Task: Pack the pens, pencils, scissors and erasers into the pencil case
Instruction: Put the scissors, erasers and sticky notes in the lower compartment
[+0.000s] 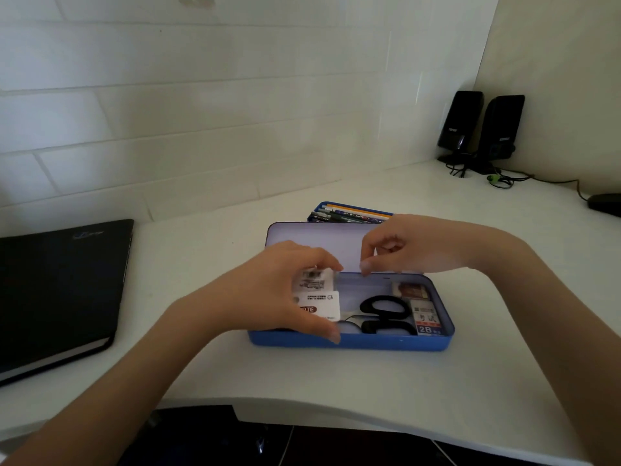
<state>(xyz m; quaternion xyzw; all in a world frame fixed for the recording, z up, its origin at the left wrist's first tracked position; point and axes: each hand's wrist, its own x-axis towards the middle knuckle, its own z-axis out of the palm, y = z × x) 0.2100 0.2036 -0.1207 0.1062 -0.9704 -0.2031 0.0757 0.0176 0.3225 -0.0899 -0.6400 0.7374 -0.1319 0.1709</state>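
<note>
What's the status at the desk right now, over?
Left hand grips white erasers over the open pencil case. Right hand empty, fingers curled near the lid. Scissors already inside. Nothing in the way.

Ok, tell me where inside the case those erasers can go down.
Free: the case floor left of the scissors, beneath the left hand holding the white erasers, and the strip behind the scissors along the lid hinge. Crowded: the right end, where two erasers sit beside the scissor handles. The right hand hovers at the hinge.
</note>
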